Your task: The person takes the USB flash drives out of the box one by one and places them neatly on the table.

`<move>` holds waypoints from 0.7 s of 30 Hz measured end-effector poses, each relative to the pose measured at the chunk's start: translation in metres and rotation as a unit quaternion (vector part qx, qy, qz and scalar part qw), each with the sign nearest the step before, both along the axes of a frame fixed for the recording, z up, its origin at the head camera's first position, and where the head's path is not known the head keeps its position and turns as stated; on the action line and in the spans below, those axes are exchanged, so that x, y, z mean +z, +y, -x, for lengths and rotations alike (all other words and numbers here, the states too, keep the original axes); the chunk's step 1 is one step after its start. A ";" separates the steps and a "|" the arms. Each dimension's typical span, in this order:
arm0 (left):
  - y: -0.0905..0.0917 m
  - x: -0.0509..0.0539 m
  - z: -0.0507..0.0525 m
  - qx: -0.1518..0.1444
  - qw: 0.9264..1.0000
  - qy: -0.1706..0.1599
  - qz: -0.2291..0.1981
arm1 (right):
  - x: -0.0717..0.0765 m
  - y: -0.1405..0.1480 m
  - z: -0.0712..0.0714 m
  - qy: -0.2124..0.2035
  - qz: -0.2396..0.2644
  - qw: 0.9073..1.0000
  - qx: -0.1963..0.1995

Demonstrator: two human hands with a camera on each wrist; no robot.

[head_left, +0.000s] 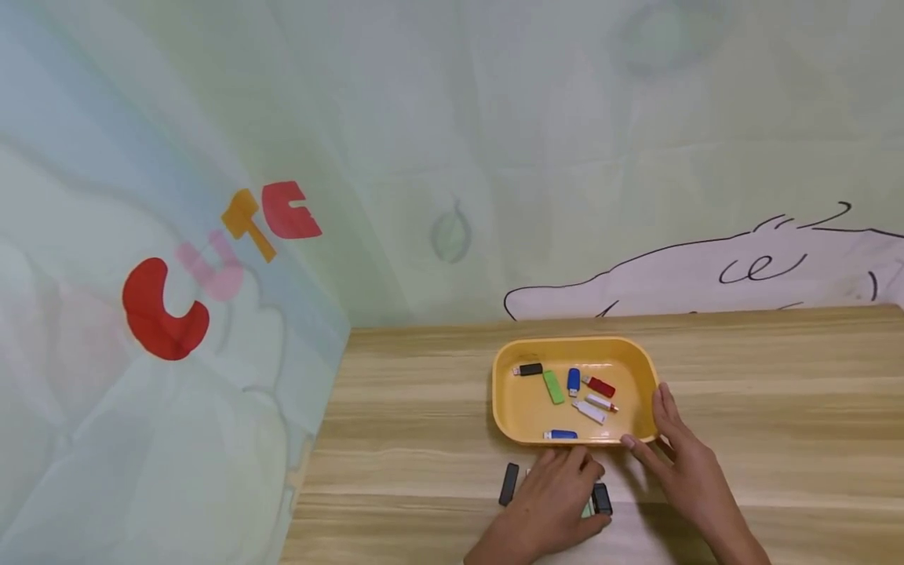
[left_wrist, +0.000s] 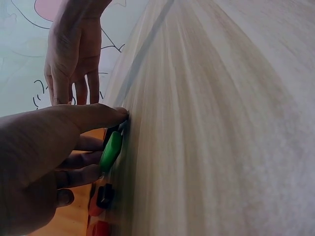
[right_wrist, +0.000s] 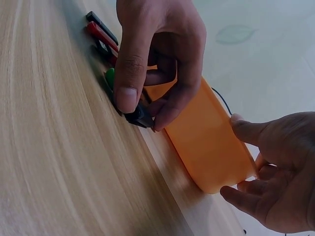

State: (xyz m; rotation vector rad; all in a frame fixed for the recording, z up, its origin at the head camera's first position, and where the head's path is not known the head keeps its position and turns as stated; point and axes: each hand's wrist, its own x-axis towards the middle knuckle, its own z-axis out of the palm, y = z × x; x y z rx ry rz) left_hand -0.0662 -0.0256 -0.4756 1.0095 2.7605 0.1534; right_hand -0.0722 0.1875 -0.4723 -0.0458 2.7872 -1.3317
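Observation:
My left hand (head_left: pixel 544 502) reaches over a row of USB sticks on the table, just in front of a yellow plastic basin (head_left: pixel 504 424). Its thumb and index finger pinch a black USB stick (head_left: pixel 602 499) at the row's right end. Beneath the palm lies a green stick (left_wrist: pixel 112 150), partly hidden, with red ones (right_wrist: pixel 102 35) beside it. My right hand (head_left: pixel 688 471) holds the basin's near right corner, thumb at the front rim and fingers along the right side. Inside the basin lie several USB sticks, among them a green one (head_left: pixel 554 387) and a red one (head_left: pixel 600 386).
Another black stick (head_left: pixel 508 483) lies left of my left hand. The wooden table (head_left: pixel 410 408) meets a printed cloth backdrop (head_left: pixel 395 157) at the back and left, behind the basin.

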 end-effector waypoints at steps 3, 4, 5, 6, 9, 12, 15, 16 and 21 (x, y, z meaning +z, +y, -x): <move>0.001 0.002 0.001 0.002 1.000 -0.008 0.001 | 0.000 0.000 0.001 -0.004 -0.001 1.000 -0.001; 0.001 0.002 0.002 0.002 1.000 -0.011 0.001 | 0.000 0.000 0.001 -0.004 -0.001 1.000 -0.001; 0.001 0.002 0.002 0.002 1.000 -0.013 0.001 | 0.000 0.000 0.001 -0.003 0.000 1.000 0.000; 0.001 0.002 0.002 0.003 1.000 -0.015 0.000 | 0.000 0.000 0.001 -0.004 0.001 1.000 0.000; 0.001 0.002 0.002 0.001 1.000 -0.015 -0.001 | -0.001 0.000 0.000 0.002 0.008 1.000 -0.001; 0.001 0.001 0.002 0.000 1.000 -0.014 -0.002 | -0.001 0.000 0.000 -0.005 0.007 1.000 -0.001; 0.001 0.002 0.002 -0.001 1.000 -0.017 0.001 | -0.001 0.000 -0.001 -0.014 0.005 1.000 -0.003; 0.001 0.002 0.002 0.000 1.000 -0.018 0.003 | -0.001 0.000 -0.001 -0.013 0.008 1.000 -0.003; 0.001 0.002 0.001 0.000 1.000 -0.017 0.010 | -0.001 0.000 -0.001 -0.004 0.017 1.000 -0.004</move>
